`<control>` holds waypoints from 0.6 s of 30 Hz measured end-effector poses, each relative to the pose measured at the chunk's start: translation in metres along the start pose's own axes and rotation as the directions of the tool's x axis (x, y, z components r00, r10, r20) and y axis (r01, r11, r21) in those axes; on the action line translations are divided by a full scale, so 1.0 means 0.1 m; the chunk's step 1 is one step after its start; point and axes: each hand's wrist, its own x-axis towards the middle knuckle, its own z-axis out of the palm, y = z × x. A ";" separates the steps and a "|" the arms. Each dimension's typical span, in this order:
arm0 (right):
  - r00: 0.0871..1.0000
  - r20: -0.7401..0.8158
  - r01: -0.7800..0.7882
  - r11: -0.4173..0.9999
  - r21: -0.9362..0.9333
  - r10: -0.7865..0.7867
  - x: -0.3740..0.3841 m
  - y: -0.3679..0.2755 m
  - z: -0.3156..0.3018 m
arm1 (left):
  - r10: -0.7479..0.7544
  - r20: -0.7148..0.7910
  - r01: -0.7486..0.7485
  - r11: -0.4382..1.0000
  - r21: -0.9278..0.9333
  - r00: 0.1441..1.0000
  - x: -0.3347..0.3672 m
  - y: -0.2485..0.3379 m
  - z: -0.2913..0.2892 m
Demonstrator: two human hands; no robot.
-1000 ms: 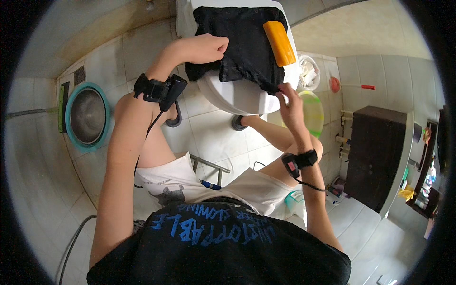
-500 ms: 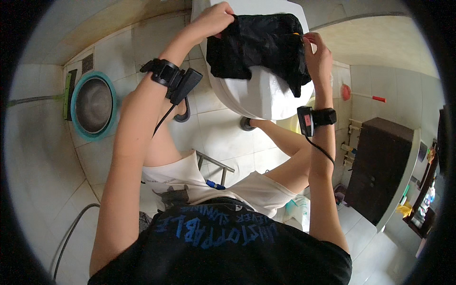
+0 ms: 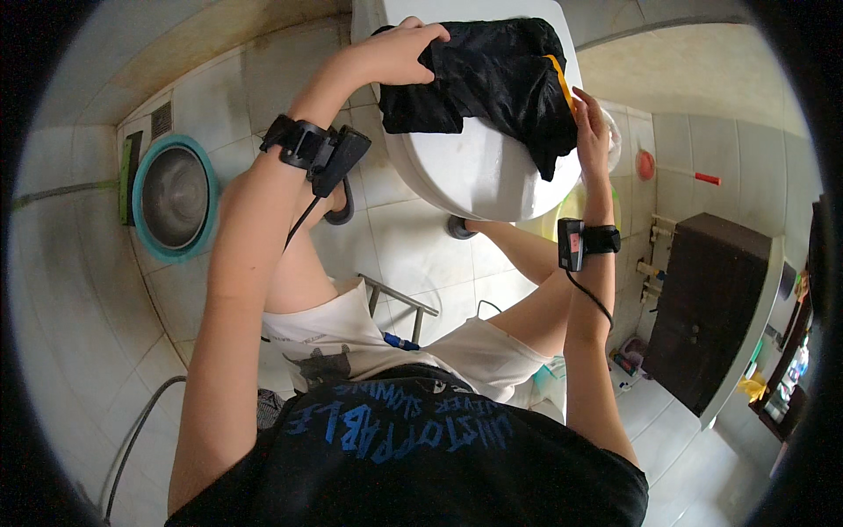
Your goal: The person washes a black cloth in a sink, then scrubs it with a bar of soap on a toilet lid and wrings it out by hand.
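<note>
The black cloth lies on the white toilet lid, its front corner hanging loosely toward the person, and the orange bar is mostly covered by it, with only a narrow strip visible at the right edge. The lid probably serves as a bench because it is broad, smooth and within reach of both arms. The left hand rests on the cloth's left part, thumb and fingers apart, maybe to keep it from sliding; whether they pinch the fabric, I cannot tell. The right hand is at the opposite edge, its fingers beside the orange strip, perhaps to steady the bar; their grip I cannot tell either. One second ago, the bar lay fully visible on top of the cloth; half a second ago, only a small orange spot was showing, so more of it appears now. Farther away, the teal basin stands on the floor at left, and the dark cabinet is at right.
</note>
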 end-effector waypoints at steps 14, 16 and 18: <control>0.988 0.025 0.154 0.964 -0.217 -0.153 -0.13 -0.24 0.05 | -0.161 -0.535 0.158 0.986 -0.052 0.829 0.15 0.08 -0.06; 0.999 0.006 0.051 0.997 -0.055 -0.051 -0.09 -0.16 -0.01 | -0.335 -0.574 0.269 0.942 -0.200 0.747 0.16 0.14 -0.19; 0.991 0.010 0.132 0.972 -0.194 -0.133 -0.07 -0.10 -0.03 | -0.316 -0.619 0.249 0.949 -0.195 0.719 0.15 0.14 -0.20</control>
